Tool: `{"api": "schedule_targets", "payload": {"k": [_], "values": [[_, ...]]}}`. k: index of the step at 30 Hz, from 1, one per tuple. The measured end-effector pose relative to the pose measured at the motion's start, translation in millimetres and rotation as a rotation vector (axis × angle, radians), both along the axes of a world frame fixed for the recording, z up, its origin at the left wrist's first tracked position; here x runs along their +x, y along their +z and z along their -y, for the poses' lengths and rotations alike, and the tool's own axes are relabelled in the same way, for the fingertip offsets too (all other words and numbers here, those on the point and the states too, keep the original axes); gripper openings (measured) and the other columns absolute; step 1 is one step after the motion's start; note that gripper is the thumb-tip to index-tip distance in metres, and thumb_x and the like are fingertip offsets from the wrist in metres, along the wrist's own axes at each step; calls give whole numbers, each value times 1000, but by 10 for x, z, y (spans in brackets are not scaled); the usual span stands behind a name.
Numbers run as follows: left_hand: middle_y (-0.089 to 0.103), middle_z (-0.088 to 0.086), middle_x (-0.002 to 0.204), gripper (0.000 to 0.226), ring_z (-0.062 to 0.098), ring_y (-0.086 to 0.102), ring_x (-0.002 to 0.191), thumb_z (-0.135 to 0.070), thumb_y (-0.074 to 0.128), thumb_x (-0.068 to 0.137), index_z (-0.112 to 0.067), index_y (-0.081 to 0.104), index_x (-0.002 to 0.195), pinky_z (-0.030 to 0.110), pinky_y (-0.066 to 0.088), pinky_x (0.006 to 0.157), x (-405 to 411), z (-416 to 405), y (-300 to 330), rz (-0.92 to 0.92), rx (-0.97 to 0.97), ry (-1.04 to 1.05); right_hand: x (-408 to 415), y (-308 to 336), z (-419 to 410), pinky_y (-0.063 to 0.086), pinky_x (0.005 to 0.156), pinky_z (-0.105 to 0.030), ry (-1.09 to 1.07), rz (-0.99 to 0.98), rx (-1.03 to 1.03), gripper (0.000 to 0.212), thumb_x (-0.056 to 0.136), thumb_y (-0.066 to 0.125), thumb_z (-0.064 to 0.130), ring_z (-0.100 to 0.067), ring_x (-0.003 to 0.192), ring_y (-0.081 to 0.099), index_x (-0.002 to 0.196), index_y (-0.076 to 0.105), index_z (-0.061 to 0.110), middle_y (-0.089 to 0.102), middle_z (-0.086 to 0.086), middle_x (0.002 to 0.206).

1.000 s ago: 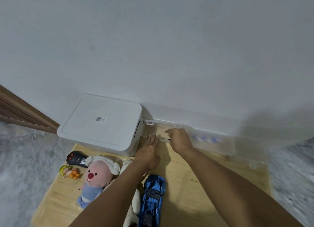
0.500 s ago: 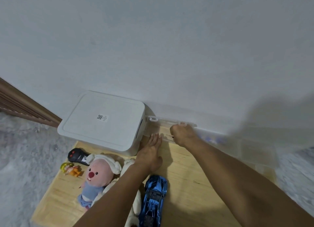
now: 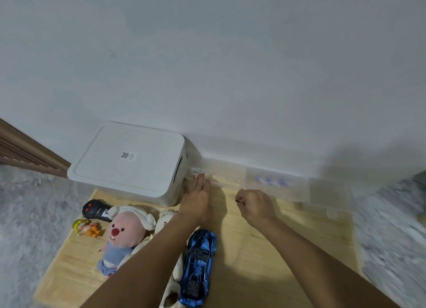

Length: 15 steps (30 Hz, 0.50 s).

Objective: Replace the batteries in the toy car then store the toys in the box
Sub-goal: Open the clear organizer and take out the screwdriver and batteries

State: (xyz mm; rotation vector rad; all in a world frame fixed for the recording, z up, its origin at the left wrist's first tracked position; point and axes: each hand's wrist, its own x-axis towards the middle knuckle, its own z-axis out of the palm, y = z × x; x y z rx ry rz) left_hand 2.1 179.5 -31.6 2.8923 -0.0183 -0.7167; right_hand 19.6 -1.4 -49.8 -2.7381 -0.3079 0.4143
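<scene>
The blue toy car [image 3: 199, 266] lies on the wooden board, close below my left forearm. At the back left stands a white storage box [image 3: 129, 160] with its lid on. A clear plastic case [image 3: 272, 181] holding small blue-and-white batteries [image 3: 268, 180] runs along the wall. My left hand [image 3: 197, 199] rests flat, fingers straight, with the fingertips on the case's left end. To the right, my right hand [image 3: 254, 206] is a fist pinching a thin dark-tipped tool [image 3: 236, 200] just in front of the case.
A pink plush [image 3: 125, 234], a white plush [image 3: 167, 218], a black remote [image 3: 95, 210] and a small yellow-orange figure [image 3: 86, 228] lie at the board's left. Grey carpet surrounds the wooden board [image 3: 265, 261]. A white wall rises right behind the boxes.
My right hand has drawn back from the clear case toward me and to the right, with the thin tool in it. My left hand has stayed on the case's left end.
</scene>
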Motion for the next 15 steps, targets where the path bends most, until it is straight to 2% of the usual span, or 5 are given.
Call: {"api": "schedule_targets", "payload": {"k": [4,6,9,13,15], "values": [[20,11,158,64,29,42,134,-9,48,94,-9,19,151,38,41,105,-44,109,101,101,18,58,-114,-98,161,48,77,-33,-58,-53,-116,23,88,54,19,-30,100,62,101,72,24,71,-5,102],[48,11,140,47,27,56,119,-13,46,95,-11,38,141,35,48,93,-62,162,160,123,8,116,-136,-135,215,49,77,-32,-71,-70,-130,23,87,55,19,-29,100,61,101,73,24,71,-4,104],[62,6,122,36,25,61,109,-19,46,96,-15,53,131,34,50,86,-69,245,202,154,26,103,-167,-163,269,52,82,-33,-170,-75,-32,21,87,58,24,-27,102,62,101,73,23,72,-3,104],[60,5,130,38,24,56,118,-21,50,93,-14,58,130,34,45,97,-94,459,141,146,-125,35,-188,-130,407,54,83,-32,-560,-62,250,15,84,65,18,-27,98,66,92,76,16,74,-5,98],[58,6,133,41,24,53,121,-18,51,92,-13,57,133,34,43,101,-108,593,119,109,-200,-5,-167,-110,484,53,88,-31,-682,-90,363,18,85,64,12,-25,100,66,98,75,10,73,-6,104]]}}
